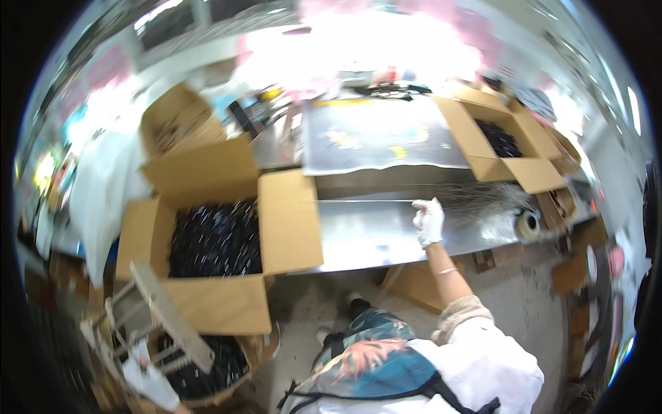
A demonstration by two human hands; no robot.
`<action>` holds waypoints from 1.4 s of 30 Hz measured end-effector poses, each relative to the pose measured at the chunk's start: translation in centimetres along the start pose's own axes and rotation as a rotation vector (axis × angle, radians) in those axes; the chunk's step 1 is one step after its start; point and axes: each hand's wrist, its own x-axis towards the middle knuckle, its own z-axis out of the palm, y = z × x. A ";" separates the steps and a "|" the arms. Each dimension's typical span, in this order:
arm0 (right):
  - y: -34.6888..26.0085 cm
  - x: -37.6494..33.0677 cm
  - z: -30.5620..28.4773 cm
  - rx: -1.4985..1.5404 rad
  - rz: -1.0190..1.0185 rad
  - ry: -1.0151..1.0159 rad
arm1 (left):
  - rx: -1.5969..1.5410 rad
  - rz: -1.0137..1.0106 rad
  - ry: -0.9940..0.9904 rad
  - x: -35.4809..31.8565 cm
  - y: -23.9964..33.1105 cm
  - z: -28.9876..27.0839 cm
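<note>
My right hand (429,222), in a white glove, is raised over the metal table with its fingers closed on one end of a thin straight wire (365,201). The wire reaches left toward the flap of a large open carton (291,224). A bundle of thin grey wires (483,201) lies just right of this hand. My left hand (148,379), also white-gloved, is low at the far left beside a beige slatted frame (169,317). Its fingers are blurred, and I cannot tell whether it grips anything. Under the frame, a round-edged container holds shiny black pieces (207,369).
The large carton is full of small black pieces (217,238). Another open carton (483,165) with black contents stands at the back right. A printed sheet (379,138) covers the table's rear. A pale roll (527,225) sits near the right edge. Loose cardboard (414,284) lies below the table.
</note>
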 end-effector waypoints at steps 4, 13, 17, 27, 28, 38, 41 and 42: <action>3.2 7.5 -6.9 0.260 0.015 0.462 | 0.158 0.337 0.146 5.2 13.1 -2.9; -3.1 21.7 -25.2 -0.408 0.087 1.180 | -0.150 0.442 0.107 10.7 30.8 -1.8; -4.6 17.1 -21.0 -0.908 0.217 0.385 | -0.382 0.413 0.105 11.5 38.9 1.3; -33.8 3.4 5.1 -0.885 -1.623 -0.695 | -1.408 0.033 -1.020 10.6 57.3 13.0; -36.0 2.8 6.3 -0.864 -1.655 -0.783 | -1.398 0.064 -1.067 9.8 58.6 13.3; -46.5 4.9 10.6 -1.334 -1.389 -0.628 | -1.392 0.563 -1.113 16.7 67.6 14.1; -51.3 7.8 11.2 -1.294 -1.374 -0.261 | -2.202 0.051 -0.737 19.7 65.6 15.1; -52.5 8.9 11.4 -1.252 -1.420 -0.104 | -2.233 -0.148 -0.607 19.9 63.7 15.7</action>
